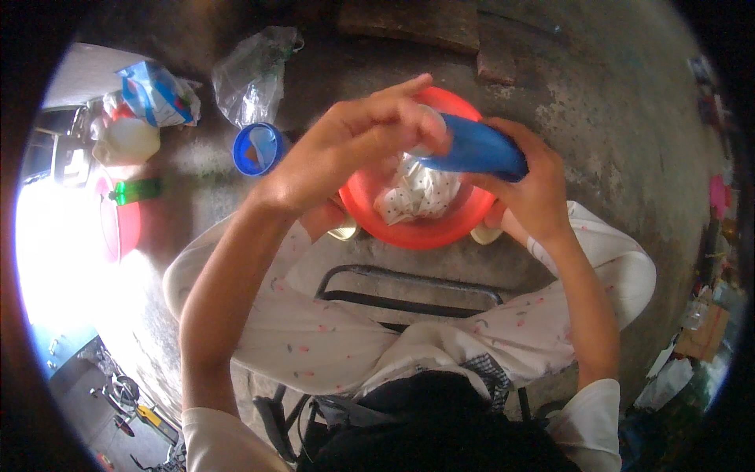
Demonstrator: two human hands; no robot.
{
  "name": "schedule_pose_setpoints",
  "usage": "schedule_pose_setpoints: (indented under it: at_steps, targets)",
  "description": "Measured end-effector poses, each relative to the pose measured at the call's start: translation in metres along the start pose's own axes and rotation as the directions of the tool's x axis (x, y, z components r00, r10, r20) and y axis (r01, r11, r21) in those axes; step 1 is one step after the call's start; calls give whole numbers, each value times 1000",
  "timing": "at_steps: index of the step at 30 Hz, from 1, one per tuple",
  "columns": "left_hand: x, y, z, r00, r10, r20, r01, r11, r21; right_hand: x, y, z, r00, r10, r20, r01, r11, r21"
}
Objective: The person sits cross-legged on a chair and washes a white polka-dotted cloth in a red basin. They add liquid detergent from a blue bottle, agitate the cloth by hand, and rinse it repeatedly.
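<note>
My right hand [534, 177] grips a blue plastic container [481, 147], tilted on its side above a red plastic basin [413, 233]. At the container's left end is my left hand [383, 127], with its fingers bent and blurred around a whitish, partly see-through area. Whether those fingers hold something or only touch the rim is not clear. Inside the basin lies a crumpled white cloth with dark dots [422, 192]. The basin stands on the floor between my feet, and my forearms frame it from both sides.
A blue round tub [258, 149] and a clear plastic bag [253, 76] lie left of the basin. Further left are a green bottle [137, 190], a whitish jug [127, 141], a blue-and-white packet [158, 94] and a pink basin [121, 221]. Wooden boards [413, 23] lie ahead.
</note>
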State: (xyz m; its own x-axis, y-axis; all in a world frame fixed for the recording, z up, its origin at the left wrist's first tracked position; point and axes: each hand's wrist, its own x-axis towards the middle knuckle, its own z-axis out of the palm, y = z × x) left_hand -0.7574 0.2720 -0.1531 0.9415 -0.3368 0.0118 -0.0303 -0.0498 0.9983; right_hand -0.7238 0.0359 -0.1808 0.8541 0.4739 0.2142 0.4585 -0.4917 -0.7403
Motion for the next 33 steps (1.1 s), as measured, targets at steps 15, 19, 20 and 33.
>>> schedule_pose_setpoints:
  at_steps: [15, 19, 20, 33]
  targets:
    - [1, -4, 25, 942, 283, -178, -43, 630, 775, -13, -12, -3, 993, -48, 112, 36, 993, 109]
    - [-2, 6, 34, 940, -30, -341, 300, 550, 780, -11, -13, -3, 990, -134, 37, 135, 990, -27]
    - [-1, 10, 36, 923, -122, -365, 364, 587, 724, -12, -13, -3, 992, -124, 35, 125, 991, -39]
    - [-1, 5, 21, 985, -168, 44, 172, 908, -381, -9, -14, -7, 995, 98, -28, -97, 995, 23]
